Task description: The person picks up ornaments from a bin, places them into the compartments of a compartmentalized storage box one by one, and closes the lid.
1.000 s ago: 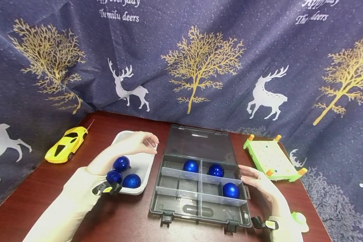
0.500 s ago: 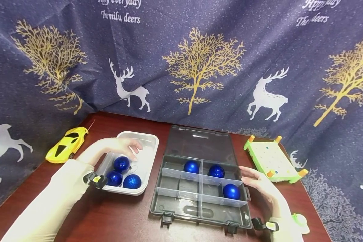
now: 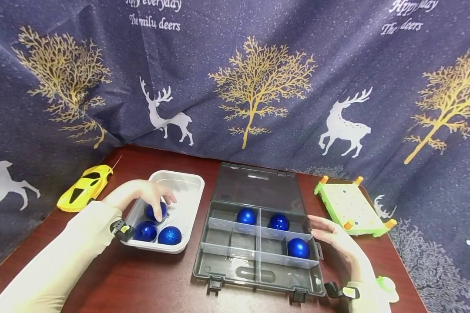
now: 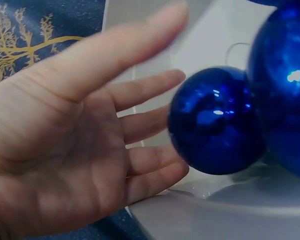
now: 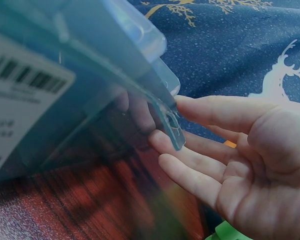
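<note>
My left hand (image 3: 150,194) reaches into a white tray (image 3: 199,184), over a shiny blue Christmas ball (image 4: 217,125). In the left wrist view its fingers lie nearly straight behind that ball, and the thumb stands apart from it. Two more blue balls, one shiny (image 3: 145,231) and one glittery (image 3: 169,236), sit at the tray's near end. My right hand (image 3: 337,239) holds the right side of a dark, clear compartment box (image 3: 227,260), thumb at the rim and fingers lower down. Inside the box are three blue balls, two in back compartments and a matte one (image 3: 298,248) in the middle row at right.
The box's lid (image 3: 258,187) lies folded back behind it. A yellow toy car (image 3: 84,189) stands left of the tray. At right is a green toy table (image 3: 350,206) with orange legs upward. A patterned cloth (image 3: 203,65) hangs behind the wooden table (image 3: 113,278).
My left hand has moved left from the tray's far part, then lowered over the shiny ball, with its fingers spreading around it. My right hand stays at the box's side.
</note>
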Tool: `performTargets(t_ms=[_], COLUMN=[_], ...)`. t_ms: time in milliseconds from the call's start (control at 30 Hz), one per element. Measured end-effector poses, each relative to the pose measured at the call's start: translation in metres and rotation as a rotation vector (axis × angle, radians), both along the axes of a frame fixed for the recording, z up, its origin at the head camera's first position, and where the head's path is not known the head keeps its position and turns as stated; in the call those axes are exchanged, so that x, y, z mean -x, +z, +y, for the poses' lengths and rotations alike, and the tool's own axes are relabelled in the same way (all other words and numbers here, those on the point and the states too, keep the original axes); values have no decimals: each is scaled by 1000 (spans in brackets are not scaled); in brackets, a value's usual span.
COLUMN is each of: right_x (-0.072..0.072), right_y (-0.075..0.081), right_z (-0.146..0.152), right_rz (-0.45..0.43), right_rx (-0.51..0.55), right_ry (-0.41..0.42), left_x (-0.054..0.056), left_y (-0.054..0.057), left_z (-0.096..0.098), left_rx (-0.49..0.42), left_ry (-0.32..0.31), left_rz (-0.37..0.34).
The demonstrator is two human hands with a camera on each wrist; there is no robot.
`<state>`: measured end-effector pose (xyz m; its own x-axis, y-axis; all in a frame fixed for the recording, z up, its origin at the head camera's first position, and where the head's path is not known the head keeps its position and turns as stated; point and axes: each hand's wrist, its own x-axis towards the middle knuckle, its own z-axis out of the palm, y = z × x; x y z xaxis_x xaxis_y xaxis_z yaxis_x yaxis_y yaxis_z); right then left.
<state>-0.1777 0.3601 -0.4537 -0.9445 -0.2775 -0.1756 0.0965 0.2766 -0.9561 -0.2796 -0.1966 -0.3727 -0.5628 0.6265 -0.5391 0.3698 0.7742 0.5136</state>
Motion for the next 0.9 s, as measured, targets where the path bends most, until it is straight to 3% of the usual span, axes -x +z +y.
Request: performTargets(t_ms=[167,500,733,900], right_x=[1,3,4,4], right_y=[-2,-3,-4,-4], right_z=[2,3,5,4], right_rz=[23,-11,10,5], right_rx=[-14,-25,-19,-15], right_ry=[1,-19,-4,-2], left_x=[2,3,2,-1], left_y=[-4,-7,-9,-3], left_z=[2,3,1,0], left_rx=[72,113,109,88], left_ry=[-37,-59,-21,-6], left_rz=[91,135,164,165])
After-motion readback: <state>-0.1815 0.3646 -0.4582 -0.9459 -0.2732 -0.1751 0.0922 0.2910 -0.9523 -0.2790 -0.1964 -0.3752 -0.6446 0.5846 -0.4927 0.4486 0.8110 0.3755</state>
